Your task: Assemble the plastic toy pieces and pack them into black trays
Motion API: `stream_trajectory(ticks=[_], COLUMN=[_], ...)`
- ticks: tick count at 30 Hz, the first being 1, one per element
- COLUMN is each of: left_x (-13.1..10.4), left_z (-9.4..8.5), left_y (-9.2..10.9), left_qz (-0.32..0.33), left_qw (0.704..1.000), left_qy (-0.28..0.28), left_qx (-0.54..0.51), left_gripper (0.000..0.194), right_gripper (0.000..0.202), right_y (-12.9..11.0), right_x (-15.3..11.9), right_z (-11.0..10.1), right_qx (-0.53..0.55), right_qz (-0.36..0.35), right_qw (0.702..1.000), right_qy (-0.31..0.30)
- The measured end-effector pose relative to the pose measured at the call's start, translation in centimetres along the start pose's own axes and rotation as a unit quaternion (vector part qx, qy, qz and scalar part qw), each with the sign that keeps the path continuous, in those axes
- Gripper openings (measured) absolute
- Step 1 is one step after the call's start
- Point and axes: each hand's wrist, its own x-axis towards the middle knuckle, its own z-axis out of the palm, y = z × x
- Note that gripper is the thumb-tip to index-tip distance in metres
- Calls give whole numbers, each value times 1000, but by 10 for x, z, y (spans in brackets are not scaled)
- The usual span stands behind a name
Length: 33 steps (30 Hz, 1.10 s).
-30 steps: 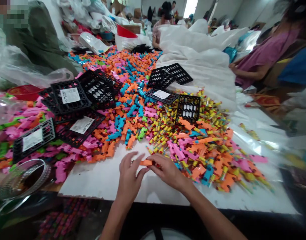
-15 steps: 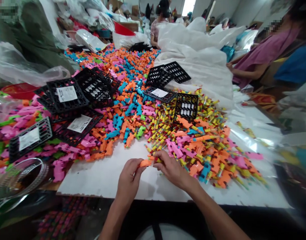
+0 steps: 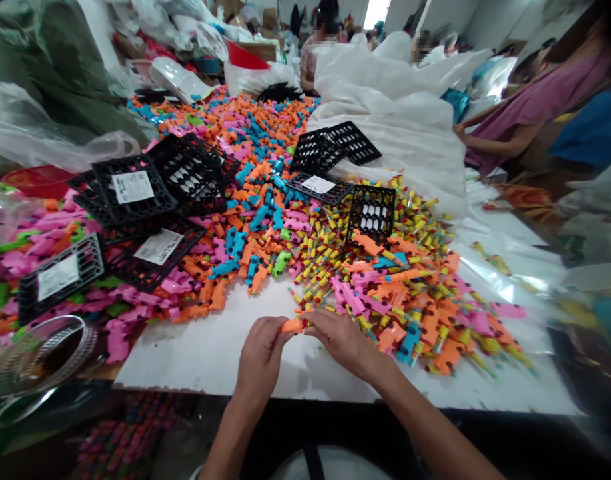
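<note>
Between thumb and fingers, my left hand (image 3: 261, 353) grips an orange toy car (image 3: 291, 325) just above the white board. My right hand (image 3: 338, 337) is closed at the car's right end, pinching a small red-ended tube (image 3: 306, 323) against it; most of the tube is hidden by the fingers. Beyond my hands lies a heap of yellow tubes with red ends (image 3: 318, 257). To the right, orange, pink and blue toy cars (image 3: 400, 293) are mixed with more tubes.
Black grid trays with white labels (image 3: 160, 247) rest on the toy cars at left, and more black trays (image 3: 372, 213) lie among the tubes. A clear plastic basket (image 3: 45, 360) stands at the left edge. White sheeting (image 3: 385, 113) covers the back right; a co-worker in pink (image 3: 530, 113) sits there.
My right hand has moved slightly left, bringing the tube's red end up against the orange toy car. My left hand has hardly moved.
</note>
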Motion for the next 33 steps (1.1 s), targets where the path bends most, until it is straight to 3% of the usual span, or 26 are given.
stream_trajectory(ticks=[8,15,18,20,22,24,26,28,30,33], left_x=[-7,-6,0,10,28,51,76,101,119,133], left_z=[-6,-4,-3,-6,-9,-9,-3,10,26,42], left_y=[2,7,8,5,-3,-15,-27,-37,-43,-47], left_qz=[-73,-149,-123,-69,-41,-47,-53,-53,-60,-73], left_qw=[995,980,982,992,999,996,990,987,983,974], left_qy=[-62,-119,-141,-102,-17,48,66,68,71,80], left_qx=[-10,-52,-36,-24,6,63,111,135,160,199], left_gripper=[27,22,23,28,38,39,32,28,29,31], right_gripper=[11,22,25,30,28,27,35,29,25,13], right_y=[-12,-14,-7,1,9,16,19,20,24,36], right_x=[-12,-21,-22,-20,-14,-2,13,30,47,68], right_z=[2,16,8,-14,-44,-68,-73,-56,-23,22], right_qx=[-140,-228,-236,-246,-280,-334,-356,-321,-265,-269], right_qz=[-62,-100,-99,-61,10,88,121,81,-3,-81], right_qw=[982,965,964,967,958,921,894,924,962,956], right_qy=[-111,-80,-72,-25,67,179,242,194,59,-87])
